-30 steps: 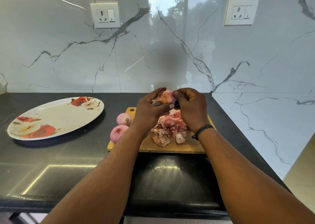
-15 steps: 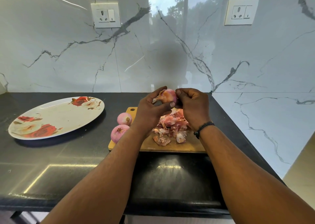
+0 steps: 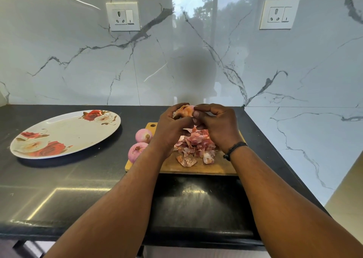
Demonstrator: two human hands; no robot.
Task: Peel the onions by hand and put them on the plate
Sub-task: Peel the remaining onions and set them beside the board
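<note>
**Stock at the peeling station: one onion in hand, two waiting, plate bare**

Item 1. Onion in hand [image 3: 185, 110]: I hold it up above the far end of the cutting board [image 3: 198, 166], between both hands. Papery orange-pink skin shows on its upper left side; a paler patch shows toward my right fingers.

Item 2. Left hand [image 3: 172, 128]: curled round the onion from the left and below, cradling it.

Item 3. Right hand [image 3: 215, 124]: fingers bent, fingertips pinching at the onion's right side, where I judge a flap of skin sits. How much skin is caught there I cannot tell; my fingers hide it.

Item 4. Peeled onions, two [image 3: 144, 135] [image 3: 137, 151]: resting at the left edge of the board, one behind the other, smooth and pink.

Item 5. Heap of skins [image 3: 194, 144]: piled on the board below my hands, loose scraps at the near side.

Item 6. Plate [image 3: 59, 132]: rose-patterned, on the dark worktop [image 3: 82, 179] well left of the board. No onion lies on it.

Step in hand, as I judge it: stripping the outer skin off the third onion. The next move calls for a firm pull with the right fingers while the left turns the bulb, letting scraps fall on the heap. Carrying the onions to the plate is not yet done.
</note>
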